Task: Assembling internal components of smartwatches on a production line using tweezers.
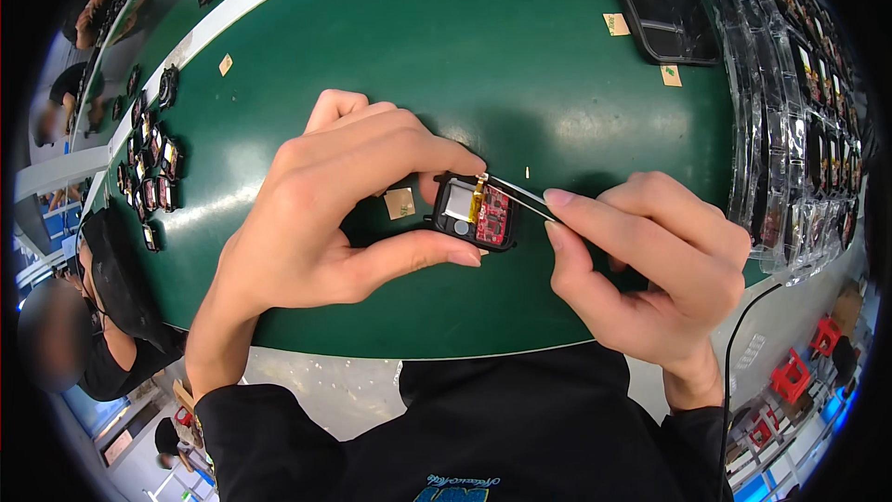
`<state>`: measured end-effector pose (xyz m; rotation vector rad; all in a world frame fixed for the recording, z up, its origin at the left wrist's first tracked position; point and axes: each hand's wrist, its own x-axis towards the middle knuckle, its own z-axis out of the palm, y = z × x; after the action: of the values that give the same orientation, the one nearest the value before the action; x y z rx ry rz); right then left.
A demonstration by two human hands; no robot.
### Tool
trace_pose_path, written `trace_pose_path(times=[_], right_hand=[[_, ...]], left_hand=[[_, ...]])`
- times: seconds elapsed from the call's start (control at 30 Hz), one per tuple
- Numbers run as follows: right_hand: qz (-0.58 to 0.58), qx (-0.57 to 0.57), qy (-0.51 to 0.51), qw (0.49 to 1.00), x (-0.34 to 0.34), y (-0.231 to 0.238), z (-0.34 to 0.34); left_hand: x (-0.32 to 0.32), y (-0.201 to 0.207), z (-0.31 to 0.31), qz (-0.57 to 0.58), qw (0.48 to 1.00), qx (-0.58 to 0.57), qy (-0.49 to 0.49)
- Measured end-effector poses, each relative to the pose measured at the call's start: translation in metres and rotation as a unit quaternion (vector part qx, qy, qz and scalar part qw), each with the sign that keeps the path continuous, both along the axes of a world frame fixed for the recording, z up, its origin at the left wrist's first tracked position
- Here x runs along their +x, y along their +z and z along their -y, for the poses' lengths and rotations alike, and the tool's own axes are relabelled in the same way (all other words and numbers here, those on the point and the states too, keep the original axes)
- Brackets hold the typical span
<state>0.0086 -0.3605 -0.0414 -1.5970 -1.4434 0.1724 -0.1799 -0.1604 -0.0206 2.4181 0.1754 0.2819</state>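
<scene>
Between its thumb and fingertips, my left hand (325,200) grips a small black device casing (505,244) by its edges, with the inside facing up. Inside it lie a silver rectangular part (459,201), a strip of yellow tape (477,203) and a red circuit board (492,220). My right hand (650,256) pinches thin metal tweezers (528,197), whose tips reach the casing's top edge beside my left index fingertip. Exactly what the tips touch is too small to tell. A tan square of paper (400,204) lies on the table next to my left hand.
The green table (418,37) carries a pile of similar devices (153,163) at the left. A black tray-like slab (664,5) lies at the far right, beside stacked clear plastic trays (743,130) of devices. Another person (111,316) sits at the left. A black cable (734,339) hangs at the right.
</scene>
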Motion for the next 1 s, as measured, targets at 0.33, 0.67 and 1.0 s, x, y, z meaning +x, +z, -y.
trace_pose_path(times=[0.33, 0.67, 1.0], right_hand=[[-0.024, 0.003, 0.029, 0.999, 0.001, -0.003, -0.003], [-0.057, -0.042, 0.056, 0.996, 0.004, 0.002, -0.003], [-0.068, -0.047, 0.047, 0.995, 0.000, 0.002, -0.002]], left_hand=[[0.000, -0.001, -0.014, -0.021, 0.998, -0.032, -0.046], [0.002, 0.000, -0.016, -0.022, 0.997, -0.012, -0.078], [-0.001, 0.000, -0.014, -0.012, 0.996, -0.009, -0.083]])
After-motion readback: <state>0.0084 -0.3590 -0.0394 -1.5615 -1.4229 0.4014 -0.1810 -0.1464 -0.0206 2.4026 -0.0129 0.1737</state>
